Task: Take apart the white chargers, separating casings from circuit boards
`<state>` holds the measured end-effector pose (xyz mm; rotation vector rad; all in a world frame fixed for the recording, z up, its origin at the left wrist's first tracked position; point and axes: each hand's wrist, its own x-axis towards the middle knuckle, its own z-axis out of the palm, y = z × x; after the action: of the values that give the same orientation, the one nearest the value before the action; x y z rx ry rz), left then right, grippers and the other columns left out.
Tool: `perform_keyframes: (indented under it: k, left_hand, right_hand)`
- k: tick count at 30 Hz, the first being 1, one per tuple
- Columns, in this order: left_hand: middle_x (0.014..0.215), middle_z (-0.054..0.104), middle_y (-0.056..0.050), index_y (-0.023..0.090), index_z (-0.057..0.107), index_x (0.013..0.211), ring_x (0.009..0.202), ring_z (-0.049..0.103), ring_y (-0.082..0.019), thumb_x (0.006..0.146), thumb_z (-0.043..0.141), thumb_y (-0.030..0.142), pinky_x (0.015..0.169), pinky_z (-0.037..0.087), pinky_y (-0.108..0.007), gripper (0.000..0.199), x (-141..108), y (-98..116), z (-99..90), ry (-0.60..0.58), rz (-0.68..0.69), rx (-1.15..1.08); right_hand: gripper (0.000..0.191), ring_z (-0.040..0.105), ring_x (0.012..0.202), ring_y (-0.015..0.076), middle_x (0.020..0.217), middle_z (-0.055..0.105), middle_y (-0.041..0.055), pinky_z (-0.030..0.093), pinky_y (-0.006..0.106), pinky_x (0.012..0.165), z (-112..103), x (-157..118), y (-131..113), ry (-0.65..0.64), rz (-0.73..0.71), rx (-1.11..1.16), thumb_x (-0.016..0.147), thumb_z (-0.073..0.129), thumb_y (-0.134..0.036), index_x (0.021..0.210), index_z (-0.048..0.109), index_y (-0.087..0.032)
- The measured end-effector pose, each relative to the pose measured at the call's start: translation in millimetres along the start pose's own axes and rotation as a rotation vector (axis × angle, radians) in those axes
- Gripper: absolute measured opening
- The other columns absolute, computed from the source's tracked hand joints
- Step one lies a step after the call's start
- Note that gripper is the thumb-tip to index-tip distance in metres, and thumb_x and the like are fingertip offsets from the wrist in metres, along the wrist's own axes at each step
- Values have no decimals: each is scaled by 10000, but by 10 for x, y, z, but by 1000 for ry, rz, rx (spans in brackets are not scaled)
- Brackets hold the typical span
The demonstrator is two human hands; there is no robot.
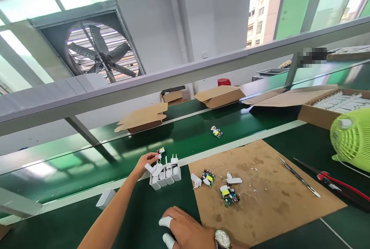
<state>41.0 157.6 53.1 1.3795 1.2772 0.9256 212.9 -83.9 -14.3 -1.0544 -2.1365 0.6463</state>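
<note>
My left hand (145, 163) reaches past a row of white charger housings (165, 175), its fingers pinched at a white plug piece with a small circuit board (161, 150) at the belt's near side. Fingers partly cover the plug piece. Flat pins stick up from the row. My right hand (185, 226) is low over the green table, holding nothing, with thumb and finger apart in white finger cots. To its right, on a brown cardboard sheet (260, 202), lie two circuit boards, one nearer (229, 196) and one farther (208, 178), with white plug parts beside them.
A single white housing (105, 199) lies left of my left forearm. Another board (216, 131) sits on the green belt (190, 141). Tweezers (299, 177), red-handled pliers (329, 181) and a green fan (351, 141) are at right. Open cartons (147, 118) stand beyond the belt.
</note>
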Motion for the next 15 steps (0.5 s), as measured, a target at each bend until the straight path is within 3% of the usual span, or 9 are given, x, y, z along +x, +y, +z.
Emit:
perform_keyframes:
  k: [5, 9, 12, 15]
  left_hand:
    - [706, 679, -6, 160, 677, 745, 651, 629, -140, 619, 899, 364, 658, 540, -266, 327, -117, 63, -104, 219, 3, -158]
    - [781, 670, 3, 192, 602, 770, 718, 645, -123, 816, 712, 291, 769, 576, -287, 155, -422, 177, -286, 426, 57, -280]
    - [837, 680, 3, 198, 624, 809, 794, 660, -134, 807, 711, 330, 817, 571, -290, 158, -829, 115, -351, 480, 93, -312]
    - [873, 703, -25, 180, 699, 832, 827, 658, -164, 694, 818, 415, 804, 560, -297, 298, -1328, -105, -237, 438, 83, -285]
  right_hand:
    - [402, 628, 1101, 248, 1229, 661, 100, 524, 350, 1028, -57, -14, -52, 43, -17, 20, 889, 573, -151, 1285, 619, -202]
    - [410, 635, 1148, 257, 1268, 641, 114, 525, 386, 1058, -118, -13, -123, 51, 21, 115, 898, 562, -146, 1301, 610, -202]
    - [409, 676, 1056, 229, 1263, 638, 109, 563, 379, 997, -109, 13, -124, 100, 127, 234, 928, 553, -188, 1335, 584, -211]
    - [402, 700, 1011, 223, 1215, 676, 110, 578, 405, 972, -57, 47, -67, 179, 282, 403, 974, 541, -279, 1369, 566, -211]
